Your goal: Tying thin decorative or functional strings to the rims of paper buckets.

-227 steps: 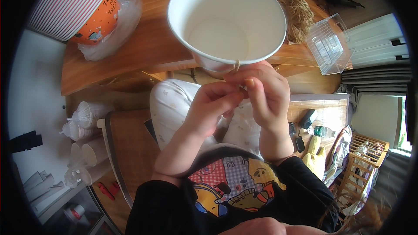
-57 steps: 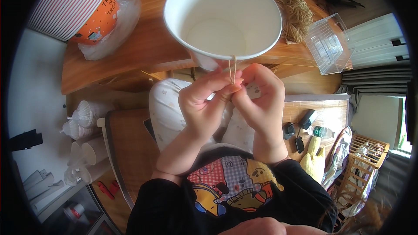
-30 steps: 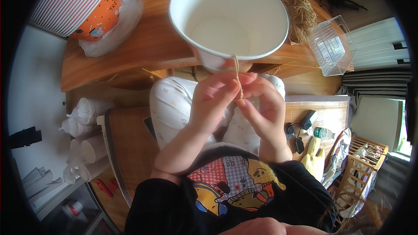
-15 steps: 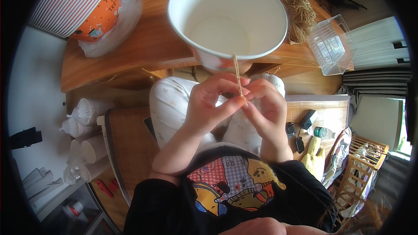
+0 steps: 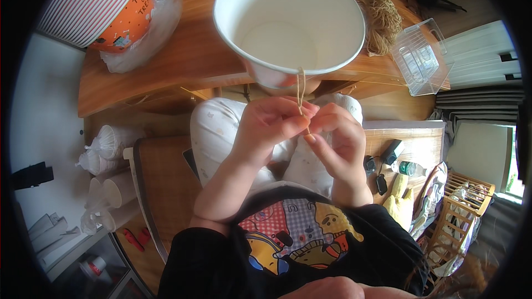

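A large white paper bucket [image 5: 288,27] stands at the table's front edge, its open mouth tipped toward me. From a spot at its near rim hangs a loop of thin tan twine [image 5: 301,88], two strands side by side. My left hand [image 5: 274,124] pinches the strands below the rim between thumb and fingertips. Close beside it, my right hand [image 5: 338,135] has its thumb and index finger curled about the short lower end of the twine. Fingers partly cover that end.
More twine lies in a bundle [image 5: 382,22] right of the bucket, beside a clear plastic box [image 5: 424,58]. A stack of orange paper buckets [image 5: 122,27] stands at the table's [image 5: 194,50] left. A bottle [image 5: 413,169] lies on the surface to my right.
The twine's two strands have spread into a narrow open loop. My left fingers have shifted slightly, and my right thumb has dropped a little. The bucket stays put.
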### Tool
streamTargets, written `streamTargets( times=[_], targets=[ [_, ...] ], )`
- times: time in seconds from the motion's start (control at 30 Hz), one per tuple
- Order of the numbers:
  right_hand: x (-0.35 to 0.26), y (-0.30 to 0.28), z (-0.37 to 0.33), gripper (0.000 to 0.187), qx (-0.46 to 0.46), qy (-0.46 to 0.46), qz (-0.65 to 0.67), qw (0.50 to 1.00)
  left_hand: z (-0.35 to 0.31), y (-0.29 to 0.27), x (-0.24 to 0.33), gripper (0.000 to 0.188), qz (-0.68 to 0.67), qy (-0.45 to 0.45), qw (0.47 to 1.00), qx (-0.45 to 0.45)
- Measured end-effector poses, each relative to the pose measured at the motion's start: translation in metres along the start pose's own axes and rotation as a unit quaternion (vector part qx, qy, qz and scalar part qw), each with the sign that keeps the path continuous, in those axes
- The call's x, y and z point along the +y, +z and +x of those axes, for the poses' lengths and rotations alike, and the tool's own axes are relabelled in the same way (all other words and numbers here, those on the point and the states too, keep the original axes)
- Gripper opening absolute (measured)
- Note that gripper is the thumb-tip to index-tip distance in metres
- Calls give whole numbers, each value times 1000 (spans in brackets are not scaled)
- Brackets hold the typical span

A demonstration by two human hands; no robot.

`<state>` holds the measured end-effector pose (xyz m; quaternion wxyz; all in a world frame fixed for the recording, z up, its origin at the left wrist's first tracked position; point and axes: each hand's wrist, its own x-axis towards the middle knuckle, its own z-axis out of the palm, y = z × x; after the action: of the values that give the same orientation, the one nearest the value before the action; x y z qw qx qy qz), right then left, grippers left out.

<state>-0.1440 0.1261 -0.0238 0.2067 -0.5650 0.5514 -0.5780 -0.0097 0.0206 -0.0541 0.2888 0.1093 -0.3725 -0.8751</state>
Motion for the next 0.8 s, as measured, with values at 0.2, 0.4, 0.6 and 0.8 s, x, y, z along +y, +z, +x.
streamTargets(
  times=[0.2,0.4,0.6,0.8],
  targets=[
    [-1,-1,0,13,-20,-25,-8,999,8,4,3,14,-40,-2,999,6],
    [-2,-1,-3,13,-46,-60,-14,997,11,8,7,16,-93,-13,996,-13],
    [-1,-3,-5,15,-68,-108,-41,991,15,9,9,16,-142,-27,990,-9],
    [8,-6,-3,17,-89,-122,-44,988,18,5,3,21,-215,-39,976,-3]
  ],
)
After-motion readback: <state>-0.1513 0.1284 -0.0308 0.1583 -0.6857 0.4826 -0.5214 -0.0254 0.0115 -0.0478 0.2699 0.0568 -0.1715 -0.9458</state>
